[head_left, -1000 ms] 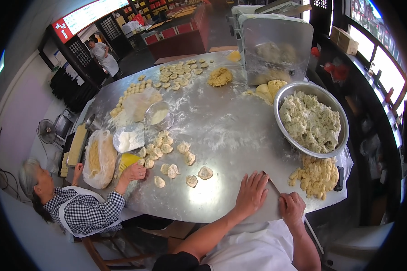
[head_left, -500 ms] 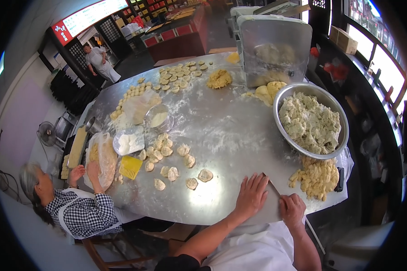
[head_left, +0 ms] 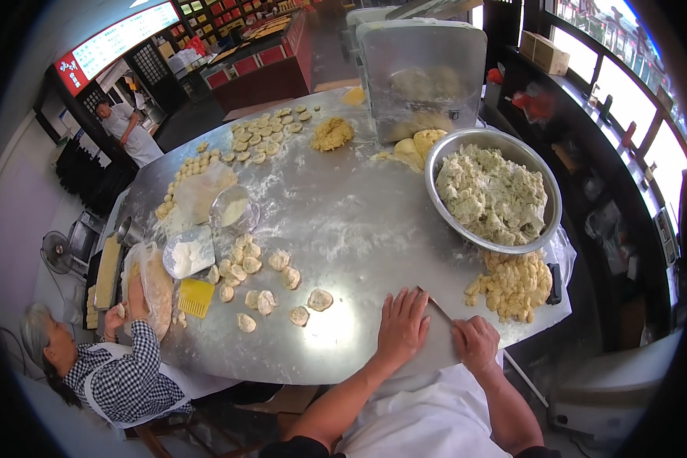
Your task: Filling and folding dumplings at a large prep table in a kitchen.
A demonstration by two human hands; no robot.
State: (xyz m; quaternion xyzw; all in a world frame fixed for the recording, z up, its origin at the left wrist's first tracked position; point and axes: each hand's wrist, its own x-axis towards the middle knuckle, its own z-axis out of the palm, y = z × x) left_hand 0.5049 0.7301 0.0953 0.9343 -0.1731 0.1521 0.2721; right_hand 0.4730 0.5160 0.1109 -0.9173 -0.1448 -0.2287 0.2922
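Note:
My left hand [head_left: 403, 324] lies flat, fingers apart, on the floured steel table [head_left: 343, 214] near its front edge. Just to its right, my right hand [head_left: 475, 342] is closed around the handle of a thin knife [head_left: 435, 305], whose blade points up and left between the two hands. Several flattened dough pieces [head_left: 282, 278] lie to the left of my left hand. A heap of small yellow dough bits [head_left: 515, 282] sits above my right hand. Behind it stands a big steel bowl [head_left: 435, 191] of crumbly pale dough.
At the left, a seated co-worker [head_left: 114, 374] in a checked shirt has a hand [head_left: 136, 294] on bagged dough. A yellow scraper [head_left: 196, 296], flour bag [head_left: 187, 256] and clear bowl [head_left: 233, 210] lie nearby. A metal machine [head_left: 424, 69] stands at the back.
My hands have barely moved. The co-worker's hand left the yellow scraper area and went left onto the bagged dough.

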